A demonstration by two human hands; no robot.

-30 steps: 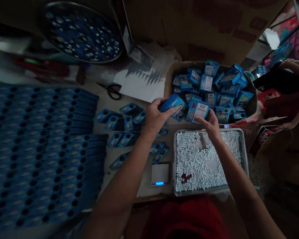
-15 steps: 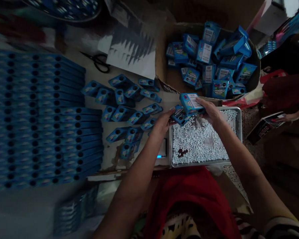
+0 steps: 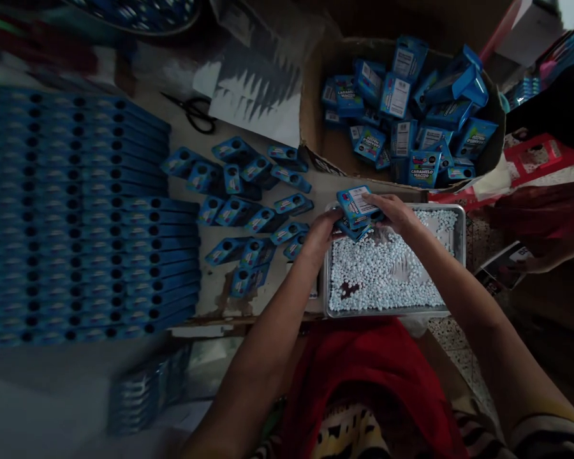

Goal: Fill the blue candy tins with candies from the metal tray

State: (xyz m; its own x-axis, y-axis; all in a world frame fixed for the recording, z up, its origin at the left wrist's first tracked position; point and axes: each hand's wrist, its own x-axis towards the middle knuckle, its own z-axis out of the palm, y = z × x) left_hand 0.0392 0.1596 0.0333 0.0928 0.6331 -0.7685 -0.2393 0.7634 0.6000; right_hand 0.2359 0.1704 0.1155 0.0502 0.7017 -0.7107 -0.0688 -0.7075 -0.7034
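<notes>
Red cloth (image 3: 363,347) on the wearer's body, just on the near side of the metal tray (image 3: 462,261). Tray: shallow, spread with small pale pellets (image 3: 363,280); bare patches show in the layer, a dark one near the tray's near left corner.

Left hand (image 3: 323,231), above the tray's far left corner: closed on the left end of the lower blue box (image 3: 354,231); its fingers are partly hidden. Right hand (image 3: 395,214), above the tray's far edge: gripping the upper blue box (image 3: 356,203), thumb on the white label panel. Upper box overlaps lower box; both are tilted and held over the far left part of the tray.

Right of the tray, well apart: another person's hand (image 3: 538,262) with a dark package (image 3: 502,264).

Left of the tray: loose blue boxes (image 3: 234,211) with dark round spots on their upper faces; farther left, dense rows of similar boxes (image 3: 90,223).

Beyond the tray: cardboard carton (image 3: 328,162) with jumbled blue boxes (image 3: 395,95) inside. Far left of the tray: white sheet (image 3: 253,102), then black-handled scissors (image 3: 199,116).
</notes>
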